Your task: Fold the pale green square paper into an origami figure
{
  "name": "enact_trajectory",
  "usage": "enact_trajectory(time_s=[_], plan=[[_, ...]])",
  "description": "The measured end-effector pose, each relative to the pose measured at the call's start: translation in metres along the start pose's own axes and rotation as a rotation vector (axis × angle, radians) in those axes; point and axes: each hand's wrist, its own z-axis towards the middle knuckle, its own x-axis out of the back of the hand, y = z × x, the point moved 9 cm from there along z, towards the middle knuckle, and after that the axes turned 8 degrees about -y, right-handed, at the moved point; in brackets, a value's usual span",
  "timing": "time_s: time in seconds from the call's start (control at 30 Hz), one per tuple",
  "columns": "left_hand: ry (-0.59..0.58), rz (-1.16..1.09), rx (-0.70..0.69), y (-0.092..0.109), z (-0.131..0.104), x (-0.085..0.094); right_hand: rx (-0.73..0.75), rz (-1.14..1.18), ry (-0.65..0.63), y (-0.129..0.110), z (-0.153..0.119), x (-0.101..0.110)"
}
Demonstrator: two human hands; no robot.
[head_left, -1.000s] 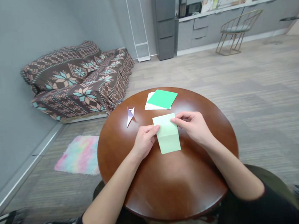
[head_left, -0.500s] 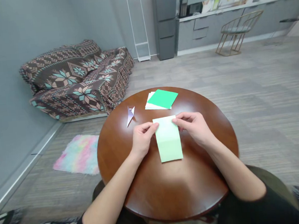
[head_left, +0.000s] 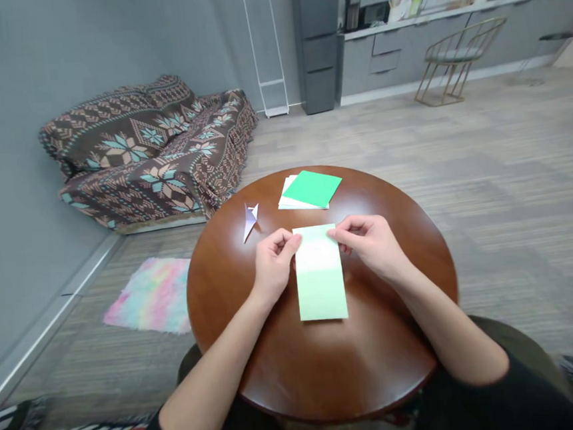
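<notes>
Between my hands is a pale green sheet of paper, a tall rectangle with a faint crease across its middle. My left hand pinches its upper left corner between thumb and fingers. At the upper right corner, my right hand pinches it the same way. The fingers behind the paper are partly hidden. Beyond the hands lies a bright green square sheet on top of some white sheets. A small folded purple-and-white paper piece rests to the left of that stack.
Everything lies on a round brown wooden table with a glossy top. A sofa under a patterned cover stands back left, near a fluffy pastel rug. A metal-framed chair is by the kitchen counter at the back right.
The pale green paper has straightened, and its lower edge has moved down towards me and slightly left. Both hands keep their pinch on the upper corners.
</notes>
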Motion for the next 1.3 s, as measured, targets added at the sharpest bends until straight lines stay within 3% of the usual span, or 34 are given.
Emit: enact_trajectory(time_s=[0.27,0.47,0.7,0.83,0.93,1.07,1.2,1.3], plan=[[-0.04,-0.043,-0.004,0.007,-0.004,-0.004,-0.027,-0.011,-0.028,0.004,0.001,-0.002],[0.021,0.026,-0.06,0.006,-0.003,0.004,-0.031,-0.028,-0.061,0.001,0.0,-0.006],[0.21,-0.059,-0.004,-0.01,0.002,0.023,-0.132,-0.134,-0.379,0.013,-0.006,-0.034],[0.233,-0.058,0.099,-0.024,0.001,0.022,-0.143,-0.204,-0.221,0.019,-0.001,-0.018],[0.126,-0.006,0.132,-0.027,0.001,0.008,-0.097,-0.317,-0.046,0.013,0.001,-0.003],[-0.19,-0.205,0.244,-0.029,-0.004,-0.029,-0.019,-0.411,0.073,0.001,0.0,0.003],[-0.444,-0.492,0.347,-0.022,-0.015,-0.057,-0.036,-0.247,-0.064,0.008,0.0,-0.012],[-0.467,-0.583,0.382,-0.023,-0.018,-0.059,-0.067,-0.142,-0.159,0.013,-0.001,-0.022]])
